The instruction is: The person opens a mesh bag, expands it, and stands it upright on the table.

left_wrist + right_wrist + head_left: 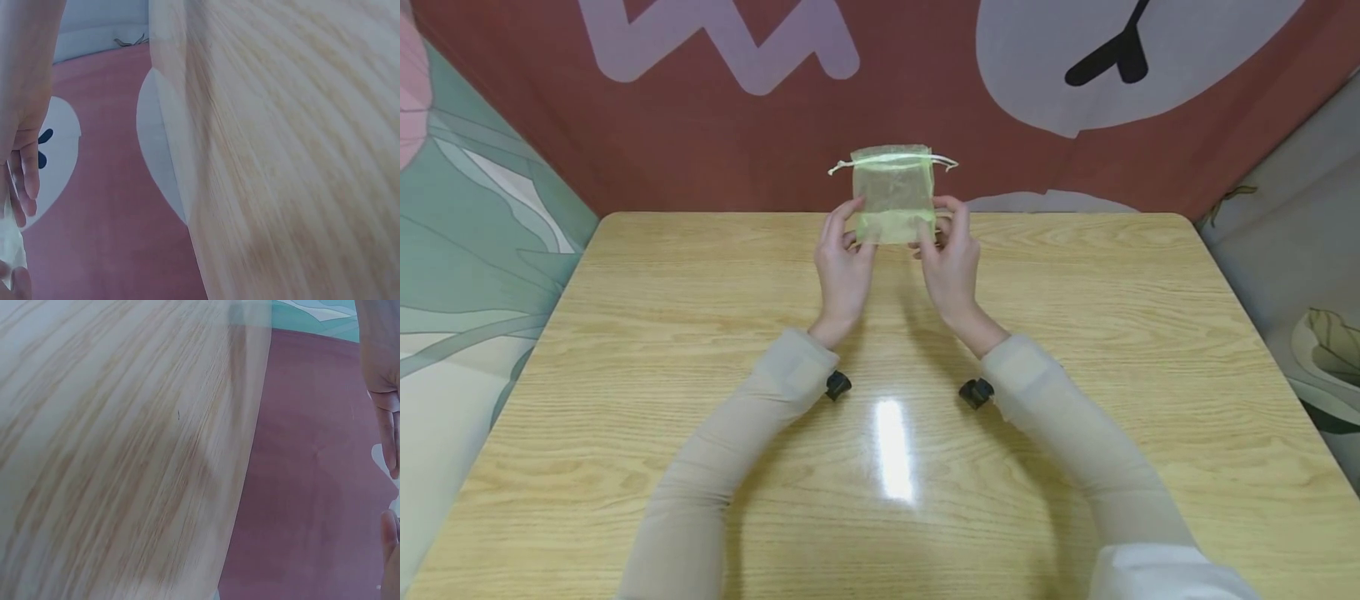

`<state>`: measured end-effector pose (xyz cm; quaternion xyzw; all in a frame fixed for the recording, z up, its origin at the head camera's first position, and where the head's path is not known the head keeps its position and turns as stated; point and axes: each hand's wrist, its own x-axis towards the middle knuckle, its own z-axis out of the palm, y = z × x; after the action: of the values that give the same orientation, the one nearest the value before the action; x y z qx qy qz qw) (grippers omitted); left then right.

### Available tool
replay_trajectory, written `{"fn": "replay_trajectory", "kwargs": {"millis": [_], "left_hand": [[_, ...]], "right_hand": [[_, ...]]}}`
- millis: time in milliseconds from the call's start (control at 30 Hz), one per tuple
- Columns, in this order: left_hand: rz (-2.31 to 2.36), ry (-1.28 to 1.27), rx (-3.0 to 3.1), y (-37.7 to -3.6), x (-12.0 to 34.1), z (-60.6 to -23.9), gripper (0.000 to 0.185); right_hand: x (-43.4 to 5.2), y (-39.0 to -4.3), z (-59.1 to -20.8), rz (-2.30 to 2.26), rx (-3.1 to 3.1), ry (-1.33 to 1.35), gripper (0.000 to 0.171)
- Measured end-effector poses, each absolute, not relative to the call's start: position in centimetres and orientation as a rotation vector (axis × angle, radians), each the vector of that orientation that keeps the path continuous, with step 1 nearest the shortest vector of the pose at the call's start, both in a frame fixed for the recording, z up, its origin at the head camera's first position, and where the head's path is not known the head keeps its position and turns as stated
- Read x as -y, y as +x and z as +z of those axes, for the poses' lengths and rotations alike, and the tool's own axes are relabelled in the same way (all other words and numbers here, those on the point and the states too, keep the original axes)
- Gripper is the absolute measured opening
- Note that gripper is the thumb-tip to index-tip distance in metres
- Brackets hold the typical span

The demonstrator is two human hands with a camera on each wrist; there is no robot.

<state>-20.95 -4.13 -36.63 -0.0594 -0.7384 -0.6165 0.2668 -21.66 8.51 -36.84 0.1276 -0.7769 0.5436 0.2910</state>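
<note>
A sheer yellow-green drawstring pouch [893, 187] is held up by both hands above the table's far edge, opening at the top. Its white cord [946, 161] runs across near the top, with knotted ends sticking out on both sides. My left hand [844, 271] pinches the lower left edge between thumb and fingers. On the other side my right hand [953, 267] pinches the lower right edge the same way. The pouch looks flat. At the left border of the left wrist view, a strip of the pouch [12, 244] shows beside fingers.
A light wood-grain table [662, 400] stretches beneath both forearms. Behind it hangs a reddish cloth [722, 150] with pale printed shapes; leaf-patterned cloth [482, 217] covers the left side. Small black devices [976, 392] sit at both wrists.
</note>
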Motion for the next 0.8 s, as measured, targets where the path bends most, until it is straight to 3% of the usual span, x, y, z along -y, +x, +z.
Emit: {"fn": "replay_trajectory", "kwargs": {"millis": [800], "left_hand": [[-1.624,-0.177,1.879,-20.85,3.86,-36.46,0.027]], "right_hand": [[-8.01,-21.54,-36.84,1.442,2.062,0.313,0.024]]}}
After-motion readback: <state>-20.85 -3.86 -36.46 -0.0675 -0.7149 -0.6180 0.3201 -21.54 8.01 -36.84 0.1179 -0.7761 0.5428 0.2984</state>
